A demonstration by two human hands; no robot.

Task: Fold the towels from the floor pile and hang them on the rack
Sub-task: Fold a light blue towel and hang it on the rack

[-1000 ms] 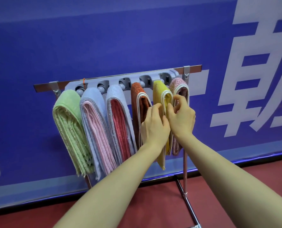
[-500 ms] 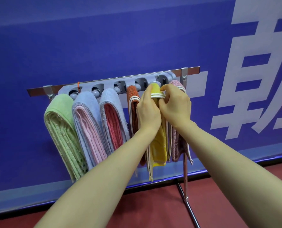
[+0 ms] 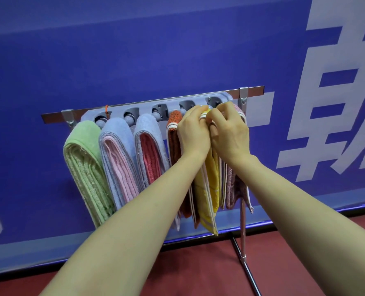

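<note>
A grey rack (image 3: pixel 147 105) with round pegs hangs on a metal rail (image 3: pixel 254 90) against a blue wall. Folded towels hang from it side by side: green (image 3: pixel 83 167), blue with pink (image 3: pixel 117 163), blue with red (image 3: pixel 149 154), orange (image 3: pixel 174 137), yellow (image 3: pixel 211 184) and mauve (image 3: pixel 234 189). My left hand (image 3: pixel 193 133) and my right hand (image 3: pixel 228 133) both pinch the top fold of the yellow towel at its peg. The hands hide the peg and the fold's top.
A metal stand leg (image 3: pixel 244 248) runs down to the red floor (image 3: pixel 198 272) at the right. The blue wall banner (image 3: pixel 177 50) carries large pale characters on the right.
Both hands rose from the middle of the yellow towel to its top fold at the rack. The yellow towel now hangs longer below them.
</note>
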